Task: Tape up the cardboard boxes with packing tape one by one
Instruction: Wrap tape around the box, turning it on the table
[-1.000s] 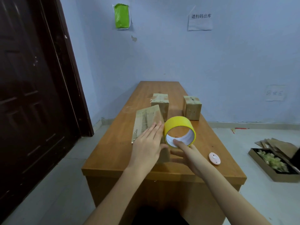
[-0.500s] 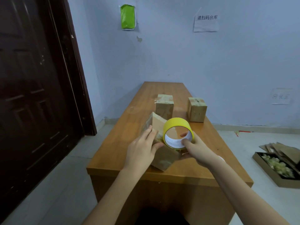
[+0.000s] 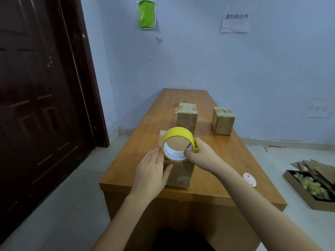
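Standing upright now rather than tilted, the near cardboard box (image 3: 179,173) is pressed by the flat, straight-fingered left hand (image 3: 151,171). The yellow tape roll (image 3: 176,144), raised higher, is gripped by the right hand (image 3: 201,154).

A long wooden table (image 3: 226,160) runs away from the viewer toward a wall. On it sit three cardboard boxes: a near box (image 3: 180,173) close to the front edge, a middle box (image 3: 187,119) farther back, and a right box (image 3: 223,122) beside that one but apart. A small pink disc (image 3: 249,179) lies near the front right edge.
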